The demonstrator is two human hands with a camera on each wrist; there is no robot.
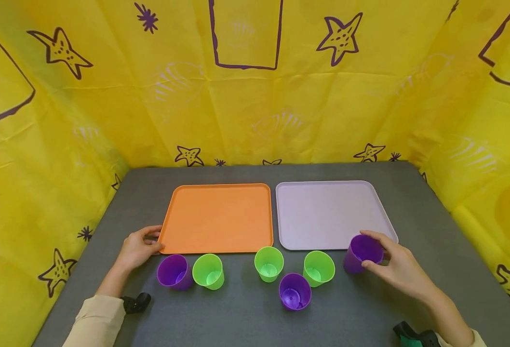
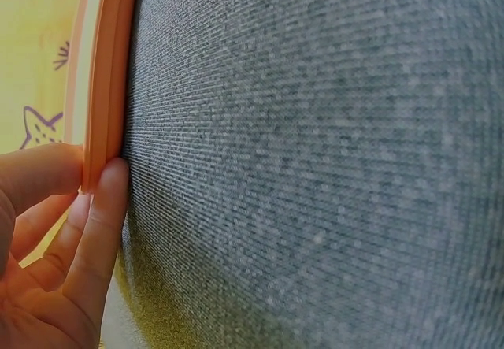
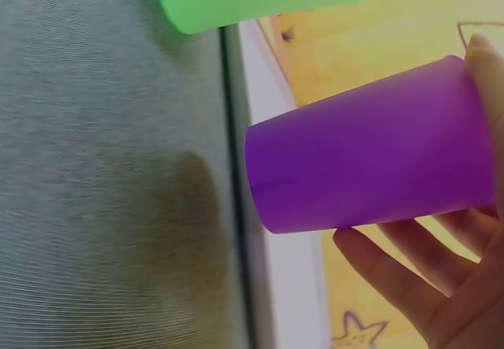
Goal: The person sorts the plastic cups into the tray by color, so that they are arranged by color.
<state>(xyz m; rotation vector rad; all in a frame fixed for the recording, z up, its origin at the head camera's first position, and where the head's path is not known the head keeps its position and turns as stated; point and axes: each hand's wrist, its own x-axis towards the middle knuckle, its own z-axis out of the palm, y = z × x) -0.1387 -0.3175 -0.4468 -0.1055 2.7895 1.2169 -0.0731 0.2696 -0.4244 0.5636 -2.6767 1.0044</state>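
Observation:
My left hand (image 1: 134, 249) is at the near left corner of the orange tray (image 1: 220, 219). In the left wrist view the thumb and a finger pinch the tray's rim (image 2: 109, 81). My right hand (image 1: 404, 270) grips a purple cup (image 1: 353, 259) by its upper part, with the mouth up. The right wrist view shows that purple cup (image 3: 362, 152) raised off the grey table, its shadow on the cloth below. It overlaps the near right edge of the lavender tray (image 1: 330, 212) in the head view.
In front of the trays stand a purple cup (image 1: 174, 273) and green cup (image 1: 208, 272) at left. Another green cup (image 1: 269, 264), a purple cup (image 1: 295, 291) and a third green cup (image 1: 319, 269) stand near the middle. Yellow patterned cloth (image 1: 255, 106) surrounds the grey table (image 1: 237, 323).

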